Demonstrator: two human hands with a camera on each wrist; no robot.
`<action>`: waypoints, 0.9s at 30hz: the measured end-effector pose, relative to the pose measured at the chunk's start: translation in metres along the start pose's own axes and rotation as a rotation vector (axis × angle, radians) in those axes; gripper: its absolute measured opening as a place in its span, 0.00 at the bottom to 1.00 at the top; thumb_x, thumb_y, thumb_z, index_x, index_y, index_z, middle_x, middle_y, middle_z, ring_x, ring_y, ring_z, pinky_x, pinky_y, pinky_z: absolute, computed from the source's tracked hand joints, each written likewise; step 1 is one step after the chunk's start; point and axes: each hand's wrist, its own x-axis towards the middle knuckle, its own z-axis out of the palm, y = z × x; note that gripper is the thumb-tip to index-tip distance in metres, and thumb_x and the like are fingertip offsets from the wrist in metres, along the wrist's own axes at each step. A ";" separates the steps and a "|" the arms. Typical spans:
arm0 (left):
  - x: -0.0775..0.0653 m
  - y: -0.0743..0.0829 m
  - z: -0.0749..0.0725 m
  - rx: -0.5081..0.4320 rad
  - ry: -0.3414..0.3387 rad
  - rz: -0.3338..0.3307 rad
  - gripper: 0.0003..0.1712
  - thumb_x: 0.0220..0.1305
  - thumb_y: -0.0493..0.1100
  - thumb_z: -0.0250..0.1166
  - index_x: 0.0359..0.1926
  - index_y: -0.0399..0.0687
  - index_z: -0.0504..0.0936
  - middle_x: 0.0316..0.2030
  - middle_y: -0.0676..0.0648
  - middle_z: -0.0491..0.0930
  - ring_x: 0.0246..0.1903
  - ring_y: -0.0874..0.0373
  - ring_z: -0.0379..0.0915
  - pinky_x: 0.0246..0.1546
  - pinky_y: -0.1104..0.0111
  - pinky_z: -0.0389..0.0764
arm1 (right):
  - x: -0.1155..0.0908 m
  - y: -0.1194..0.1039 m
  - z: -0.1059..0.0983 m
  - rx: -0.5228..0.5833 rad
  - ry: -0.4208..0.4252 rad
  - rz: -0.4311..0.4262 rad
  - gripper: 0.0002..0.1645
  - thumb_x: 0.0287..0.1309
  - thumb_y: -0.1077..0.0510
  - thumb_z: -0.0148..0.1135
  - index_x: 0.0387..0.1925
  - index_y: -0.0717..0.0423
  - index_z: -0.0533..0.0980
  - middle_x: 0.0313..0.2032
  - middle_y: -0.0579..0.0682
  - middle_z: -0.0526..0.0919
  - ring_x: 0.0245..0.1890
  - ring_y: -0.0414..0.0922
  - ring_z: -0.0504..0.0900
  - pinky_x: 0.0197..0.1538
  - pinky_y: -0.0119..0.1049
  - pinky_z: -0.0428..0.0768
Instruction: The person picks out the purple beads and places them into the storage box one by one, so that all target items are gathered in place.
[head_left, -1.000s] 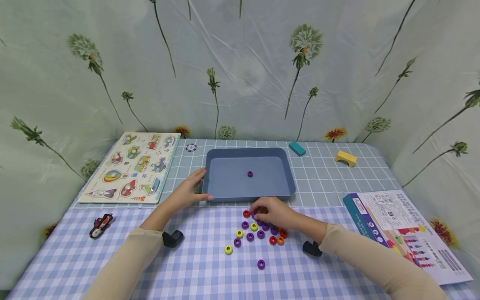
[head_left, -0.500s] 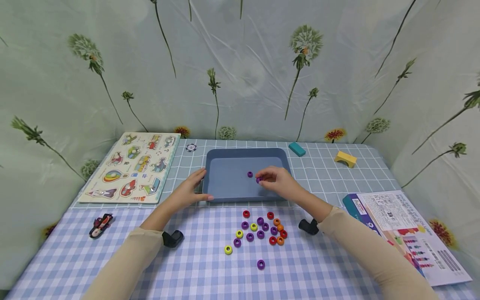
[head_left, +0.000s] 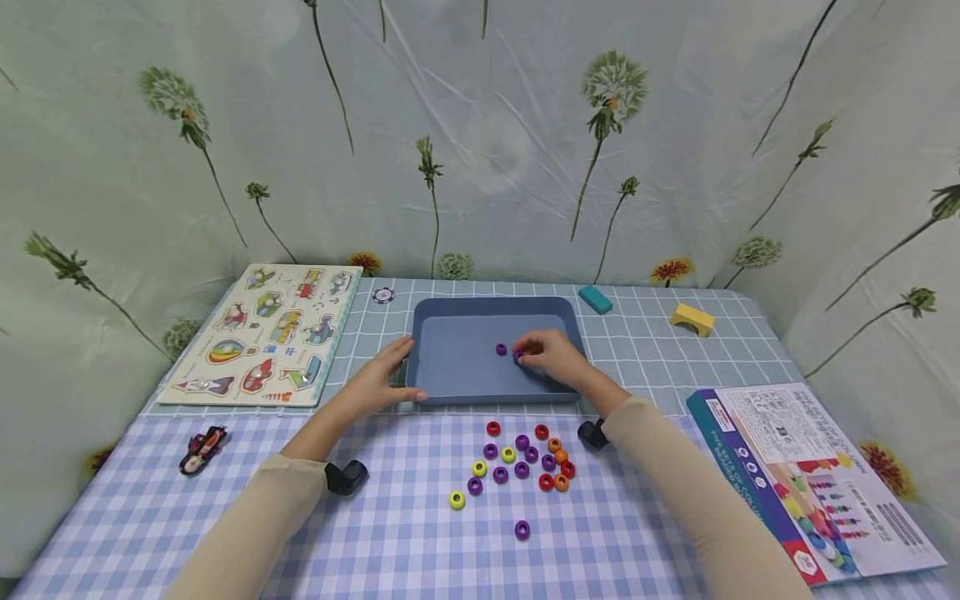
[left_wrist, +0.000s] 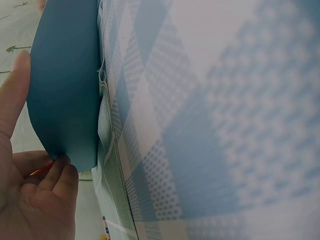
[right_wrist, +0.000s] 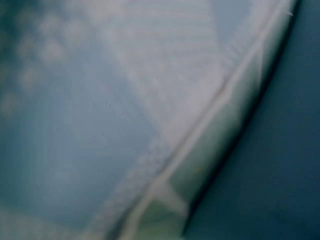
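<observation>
A blue-grey tray (head_left: 457, 392) lies at the back middle of the table. My left hand (head_left: 378, 379) grips its front left corner, thumb on the front rim and fingers along the left side. In the left wrist view the fingers (left_wrist: 62, 172) bend against the tray's wall (left_wrist: 65, 85). Over the right half of the tray, my right hand (head_left: 555, 357) pinches a purple bead (head_left: 517, 357), low near the floor. Another purple bead (head_left: 501, 349) sits in the tray just left of it. The right wrist view is blurred and shows neither hand nor bead.
In front of the tray lie several loose beads, among them red (head_left: 492, 428), yellow-green (head_left: 457, 500), orange (head_left: 561, 482) and purple (head_left: 522, 530) ones. A picture puzzle board (head_left: 262, 333) and toy motorcycle (head_left: 202, 450) are left; a bead box (head_left: 817, 475), yellow arch (head_left: 692, 318) and teal block (head_left: 596, 299) are right.
My right hand has carried a purple bead from the loose group into the tray, its forearm swinging inward. My left hand has stayed at the tray's corner.
</observation>
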 end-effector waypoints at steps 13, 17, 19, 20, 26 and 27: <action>-0.001 0.002 0.000 0.006 -0.005 -0.007 0.58 0.33 0.64 0.61 0.61 0.39 0.47 0.61 0.42 0.43 0.57 0.47 0.45 0.51 0.58 0.60 | -0.018 -0.027 -0.006 0.019 -0.039 -0.082 0.18 0.46 0.63 0.57 0.41 0.66 0.69 0.39 0.59 0.73 0.39 0.51 0.71 0.42 0.40 0.72; -0.001 0.001 0.000 0.006 -0.010 -0.010 0.58 0.33 0.64 0.61 0.61 0.40 0.47 0.61 0.43 0.43 0.57 0.48 0.44 0.51 0.59 0.60 | -0.043 -0.055 -0.009 0.080 -0.061 -0.167 0.17 0.45 0.66 0.57 0.40 0.67 0.69 0.39 0.61 0.72 0.40 0.57 0.69 0.44 0.47 0.69; -0.001 0.001 -0.001 0.010 -0.013 -0.011 0.58 0.33 0.64 0.61 0.61 0.40 0.46 0.61 0.43 0.42 0.57 0.48 0.44 0.51 0.58 0.60 | -0.053 -0.060 -0.008 0.091 -0.095 -0.202 0.17 0.45 0.65 0.58 0.40 0.64 0.70 0.39 0.58 0.73 0.39 0.56 0.70 0.44 0.47 0.69; -0.001 0.001 -0.001 0.014 -0.012 -0.012 0.58 0.33 0.64 0.61 0.61 0.40 0.46 0.61 0.43 0.42 0.57 0.48 0.44 0.51 0.58 0.60 | -0.057 -0.058 -0.006 0.087 -0.121 -0.213 0.17 0.45 0.64 0.59 0.40 0.63 0.70 0.39 0.56 0.73 0.39 0.55 0.70 0.44 0.45 0.70; -0.001 0.001 -0.001 0.018 -0.010 0.000 0.58 0.34 0.64 0.61 0.61 0.39 0.47 0.61 0.43 0.43 0.58 0.48 0.43 0.51 0.58 0.60 | -0.069 -0.038 0.006 0.054 -0.291 -0.178 0.20 0.44 0.59 0.60 0.42 0.60 0.70 0.40 0.53 0.74 0.40 0.48 0.71 0.45 0.37 0.71; -0.001 0.001 -0.001 0.016 -0.011 0.002 0.58 0.34 0.64 0.61 0.61 0.39 0.47 0.61 0.42 0.43 0.57 0.48 0.43 0.51 0.58 0.60 | -0.071 -0.036 0.008 0.049 -0.312 -0.166 0.21 0.44 0.59 0.60 0.42 0.61 0.70 0.40 0.53 0.74 0.40 0.47 0.71 0.45 0.37 0.71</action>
